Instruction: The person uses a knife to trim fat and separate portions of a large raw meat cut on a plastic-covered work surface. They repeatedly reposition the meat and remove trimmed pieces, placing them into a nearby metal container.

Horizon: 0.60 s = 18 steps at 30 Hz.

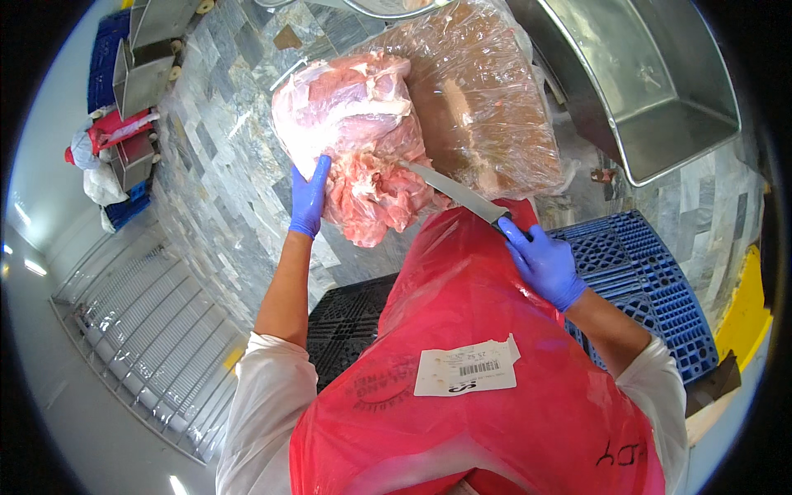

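- Meat [355, 140]: left edge of plastic-covered brown surface [495, 82].
- Left grip [308, 196]: clasping meat's near-left side.
- Right grip [543, 262]: closed round knife [466, 196], blade tip at meat.
- Steel tub [693, 128]: past surface's right edge; blue pallet [652, 289]: off near-right corner.
- Grey patterned floor [223, 177].

One head-worn fisheye looks down from above at both hands [308, 198].

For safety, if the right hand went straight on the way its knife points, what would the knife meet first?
Probably the raw meat; the knife in the right hand overlaps it in view, but depth and contact are unclear.
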Each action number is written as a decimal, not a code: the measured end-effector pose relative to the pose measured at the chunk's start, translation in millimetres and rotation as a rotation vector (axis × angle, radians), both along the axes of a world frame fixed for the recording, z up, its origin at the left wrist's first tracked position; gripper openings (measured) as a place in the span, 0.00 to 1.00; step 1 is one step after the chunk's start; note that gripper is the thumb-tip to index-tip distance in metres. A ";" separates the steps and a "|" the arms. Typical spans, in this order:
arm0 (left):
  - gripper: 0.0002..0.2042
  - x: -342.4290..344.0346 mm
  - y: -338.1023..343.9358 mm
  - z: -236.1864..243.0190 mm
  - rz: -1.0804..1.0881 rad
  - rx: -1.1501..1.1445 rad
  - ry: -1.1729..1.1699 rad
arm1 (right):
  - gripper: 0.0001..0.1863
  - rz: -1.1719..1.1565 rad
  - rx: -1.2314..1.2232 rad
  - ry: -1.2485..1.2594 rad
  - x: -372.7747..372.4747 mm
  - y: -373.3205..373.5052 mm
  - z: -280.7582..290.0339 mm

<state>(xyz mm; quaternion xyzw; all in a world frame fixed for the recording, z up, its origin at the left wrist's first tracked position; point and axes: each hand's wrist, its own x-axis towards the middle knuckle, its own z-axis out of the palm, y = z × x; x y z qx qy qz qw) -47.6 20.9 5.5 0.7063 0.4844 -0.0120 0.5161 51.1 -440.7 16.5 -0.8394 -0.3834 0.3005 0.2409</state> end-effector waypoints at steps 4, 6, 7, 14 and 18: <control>0.33 -1.2 -3.8 0.3 0.014 -0.005 -0.023 | 0.28 -0.045 0.057 -0.071 -18.2 -1.9 -39.2; 0.33 -5.2 -2.4 -4.4 0.013 0.034 -0.024 | 0.28 -0.068 0.108 -0.112 -16.2 0.3 -50.9; 0.33 -6.2 -5.4 -4.0 0.024 0.038 -0.036 | 0.28 -0.076 0.119 -0.054 -13.5 -0.6 -48.8; 0.33 -7.9 4.5 -4.1 -0.049 0.109 0.033 | 0.23 -0.104 0.261 0.543 72.8 -25.1 -3.2; 0.33 -10.1 18.6 -9.1 -0.098 0.115 0.049 | 0.22 0.103 0.141 0.595 157.3 -8.0 6.0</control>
